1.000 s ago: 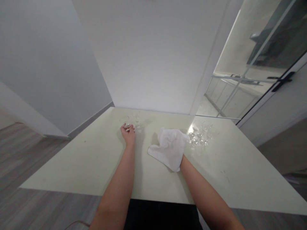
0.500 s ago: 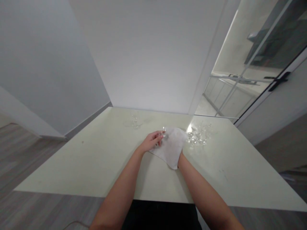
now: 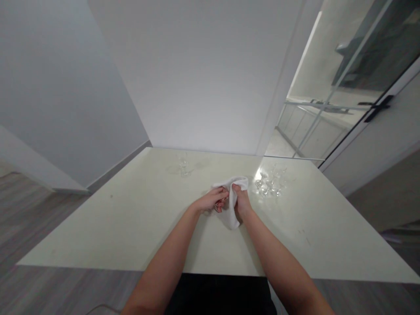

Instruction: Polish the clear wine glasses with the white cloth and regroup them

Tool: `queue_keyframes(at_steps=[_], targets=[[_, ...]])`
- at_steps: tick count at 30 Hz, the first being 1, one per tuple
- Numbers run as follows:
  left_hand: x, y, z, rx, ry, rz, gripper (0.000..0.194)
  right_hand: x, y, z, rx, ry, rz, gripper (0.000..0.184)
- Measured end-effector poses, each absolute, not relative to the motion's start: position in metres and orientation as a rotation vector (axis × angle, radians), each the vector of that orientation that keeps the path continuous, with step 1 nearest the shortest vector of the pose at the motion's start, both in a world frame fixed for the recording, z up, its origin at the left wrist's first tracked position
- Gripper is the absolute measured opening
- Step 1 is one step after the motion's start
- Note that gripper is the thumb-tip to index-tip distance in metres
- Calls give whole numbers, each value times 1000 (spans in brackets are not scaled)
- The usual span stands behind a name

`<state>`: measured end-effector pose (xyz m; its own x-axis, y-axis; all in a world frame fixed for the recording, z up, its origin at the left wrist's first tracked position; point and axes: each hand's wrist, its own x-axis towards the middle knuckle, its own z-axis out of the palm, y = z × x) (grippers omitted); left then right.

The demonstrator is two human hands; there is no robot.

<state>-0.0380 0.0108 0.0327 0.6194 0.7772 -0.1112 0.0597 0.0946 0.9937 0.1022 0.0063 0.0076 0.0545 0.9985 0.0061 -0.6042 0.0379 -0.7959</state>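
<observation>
My two hands meet over the middle of the pale table [image 3: 98, 218]. My left hand [image 3: 211, 202] is closed round a small clear glass [image 3: 222, 202], which is mostly hidden by the fingers and the cloth. My right hand [image 3: 242, 202] grips a white cloth [image 3: 232, 205] that wraps against the glass and hangs down below the hands. A clear glass [image 3: 183, 165] stands alone at the far left of the table. Several clear glasses [image 3: 271, 183] stand in a group at the far right.
A white wall rises right behind the table's far edge. To the right is a glass sliding door [image 3: 344, 87] with a black handle. Grey wood floor [image 3: 29, 227] lies on the left of the table.
My left hand left the far-left glasses, carrying one glass to the cloth. My right hand closed the spread cloth round it, and both hands now sit together at the table's middle.
</observation>
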Motion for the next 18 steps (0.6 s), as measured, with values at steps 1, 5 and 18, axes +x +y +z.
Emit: queue_keyframes(at_steps=[1,5,18], targets=[[-39,11,33,1380,751,590,40,103,7,7,-717,-697,1404,27],[-39,12,32,1577,828,690,39,104,13,4,-814,-584,1226,33],[-39,22,29,1315,958,829,44,108,14,11,-784,-568,1218,32]])
